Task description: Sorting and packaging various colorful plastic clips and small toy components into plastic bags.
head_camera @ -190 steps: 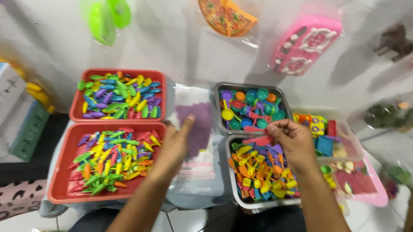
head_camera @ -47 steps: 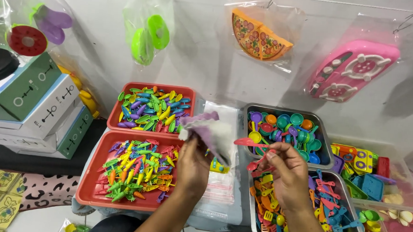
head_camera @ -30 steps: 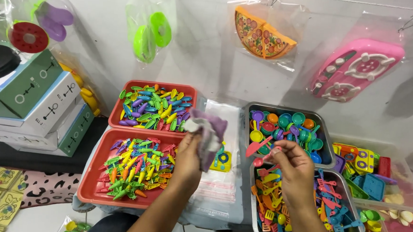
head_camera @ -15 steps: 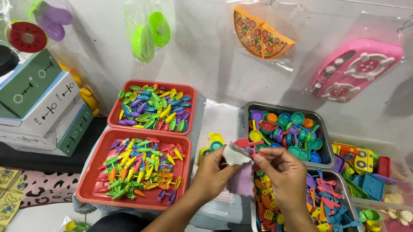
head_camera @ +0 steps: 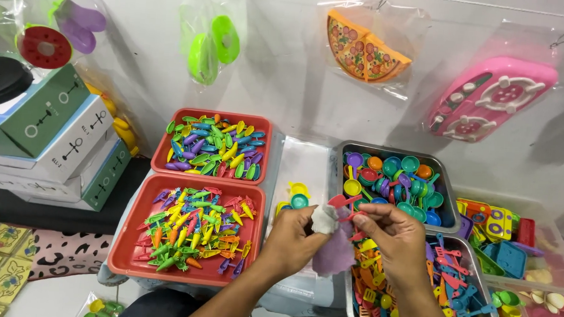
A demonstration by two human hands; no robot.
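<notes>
My left hand (head_camera: 294,233) pinches the top of a small clear plastic bag (head_camera: 332,245) with purple contents that hangs below it. My right hand (head_camera: 394,235) holds small red toy utensils (head_camera: 346,200) at the mouth of that bag. Both hands hover over the front edge of a clear lidded box (head_camera: 304,172), between the red trays and the metal trays. A few small yellow and teal toy cups (head_camera: 295,198) lie on the box lid just behind my left hand.
Two red trays (head_camera: 136,260) of small coloured toy vegetables sit at left. Two metal trays (head_camera: 395,151) of toy utensils sit at right, then a clear bin (head_camera: 541,249) of toys. Stacked boxes (head_camera: 52,133) stand far left. Bagged toys (head_camera: 365,50) hang on the wall.
My left hand has carried the bag from the middle of the box lid down and right to my right hand. My right hand has brought red utensils up to the bag.
</notes>
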